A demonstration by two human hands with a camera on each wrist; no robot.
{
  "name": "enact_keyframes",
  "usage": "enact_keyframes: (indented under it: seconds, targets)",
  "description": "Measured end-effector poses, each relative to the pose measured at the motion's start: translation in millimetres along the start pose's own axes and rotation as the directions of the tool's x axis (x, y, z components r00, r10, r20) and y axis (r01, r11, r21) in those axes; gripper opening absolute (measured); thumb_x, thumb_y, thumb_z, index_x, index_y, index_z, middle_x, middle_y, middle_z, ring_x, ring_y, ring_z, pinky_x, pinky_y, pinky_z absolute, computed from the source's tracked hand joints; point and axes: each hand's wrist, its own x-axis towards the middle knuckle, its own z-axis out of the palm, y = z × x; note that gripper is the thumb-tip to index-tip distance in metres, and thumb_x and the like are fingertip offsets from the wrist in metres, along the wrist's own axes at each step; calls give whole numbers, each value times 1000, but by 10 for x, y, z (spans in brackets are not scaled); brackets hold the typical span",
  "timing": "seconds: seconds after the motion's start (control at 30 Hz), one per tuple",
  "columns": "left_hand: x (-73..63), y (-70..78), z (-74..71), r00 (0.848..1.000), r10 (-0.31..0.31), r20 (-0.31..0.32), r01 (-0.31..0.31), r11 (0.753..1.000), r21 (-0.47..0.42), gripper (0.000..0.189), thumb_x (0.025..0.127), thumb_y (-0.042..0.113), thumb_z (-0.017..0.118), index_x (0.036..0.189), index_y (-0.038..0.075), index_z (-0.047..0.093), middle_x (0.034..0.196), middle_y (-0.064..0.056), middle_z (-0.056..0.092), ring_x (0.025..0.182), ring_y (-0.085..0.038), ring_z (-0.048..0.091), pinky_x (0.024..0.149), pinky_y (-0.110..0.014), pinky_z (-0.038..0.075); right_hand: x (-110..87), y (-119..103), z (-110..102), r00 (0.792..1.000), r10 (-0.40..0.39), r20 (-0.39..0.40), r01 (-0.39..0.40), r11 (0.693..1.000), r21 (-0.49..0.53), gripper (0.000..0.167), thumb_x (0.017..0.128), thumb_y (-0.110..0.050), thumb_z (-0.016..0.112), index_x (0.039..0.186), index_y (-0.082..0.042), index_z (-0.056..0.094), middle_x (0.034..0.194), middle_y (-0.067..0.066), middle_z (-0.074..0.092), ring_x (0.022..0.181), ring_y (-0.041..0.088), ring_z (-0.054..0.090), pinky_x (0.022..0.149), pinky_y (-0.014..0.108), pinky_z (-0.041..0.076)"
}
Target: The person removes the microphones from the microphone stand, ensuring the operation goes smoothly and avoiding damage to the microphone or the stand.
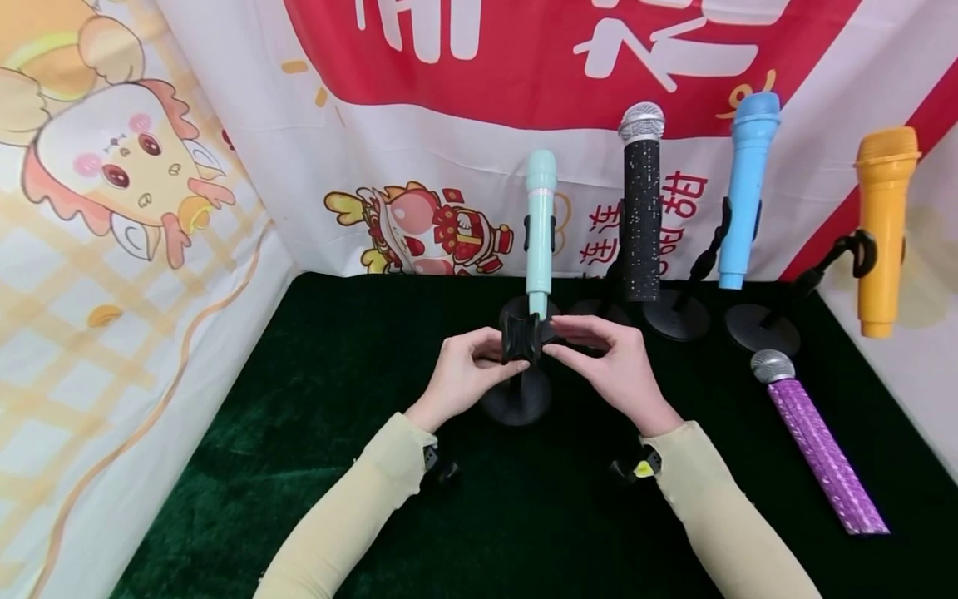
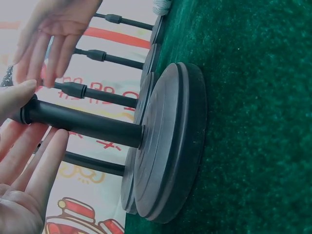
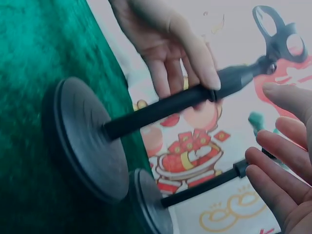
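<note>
A black microphone stand (image 1: 516,403) with a round base stands upright on the green cloth. My left hand (image 1: 464,370) holds its pole, thumb on one side and fingers on the other, around the collar (image 3: 214,92) in the right wrist view. Above that grip, the stand's forked clip (image 3: 279,41) has no microphone in it. My right hand (image 1: 617,362) is held beside the top of the stand, its fingers (image 2: 61,56) loosely extended and holding nothing. Directly behind the stand, a mint-green microphone (image 1: 540,225) sits in another stand's clip.
Further right, stands hold a black speckled microphone (image 1: 642,208), a blue microphone (image 1: 747,183) and an orange microphone (image 1: 885,233). A purple glitter microphone (image 1: 827,453) with a silver head lies on the green cloth (image 1: 284,466) at right. Printed fabric walls (image 1: 247,141) rise at the back and sides.
</note>
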Motion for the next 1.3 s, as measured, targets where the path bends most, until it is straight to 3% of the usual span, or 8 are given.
enact_keyframes:
  seconds: [0.1,0.3,0.53,0.63,0.77,1.07,1.3]
  targets:
    - [-2,23,3,1000,9,-13,-9,1000,15,20,90,26,82,106,21,73,103,6,73,91,-14,72,76,-32,61,-9,70,-37,999,20,-25,-20,999,-25,34,90,-15,81,123,-8,73,119,6,73,108,17,69,96,48,53]
    - [-12,101,-29,999,15,-31,-13,999,48,19,90,25,81,107,20,73,101,6,74,90,-12,72,76,-31,61,16,414,-70,995,94,-38,-96,993,-65,38,90,-23,82,126,-19,72,124,-3,70,111,11,66,98,43,53]
    - [-20,91,-244,994,62,-94,-51,992,115,19,90,19,81,107,19,73,99,4,75,90,-11,73,77,-30,61,58,628,-71,995,93,-32,-95,994,-55,41,87,-39,83,123,-24,72,124,-2,70,113,20,67,98,48,52]
    - [-41,45,-404,990,60,-124,-42,989,142,19,90,18,81,107,18,73,99,3,75,89,-12,73,76,-30,61,84,678,-59,995,93,-31,-95,994,-59,43,86,-45,82,123,-26,72,124,-1,69,114,25,66,98,49,53]
    - [-95,-38,-663,979,26,-204,14,981,192,19,89,23,82,105,17,73,96,2,74,87,-13,73,75,-30,61,127,750,-40,993,120,-9,-121,990,-75,45,86,-49,81,124,-27,71,127,-1,68,116,23,65,99,45,53]
    - [-124,-188,-1294,924,6,-383,115,950,291,31,89,36,82,103,10,73,93,-4,74,84,-15,74,73,-24,60,305,828,-42,981,194,-8,-194,981,-24,48,90,-33,81,132,-16,67,133,12,64,121,23,62,102,43,51]
    - [-28,-245,-1780,881,-11,-474,192,922,337,37,91,32,80,111,2,73,100,-13,75,85,-9,73,73,-17,57,514,810,37,979,198,-48,-197,980,25,60,88,-30,84,140,-12,61,140,5,60,123,22,61,102,35,50]
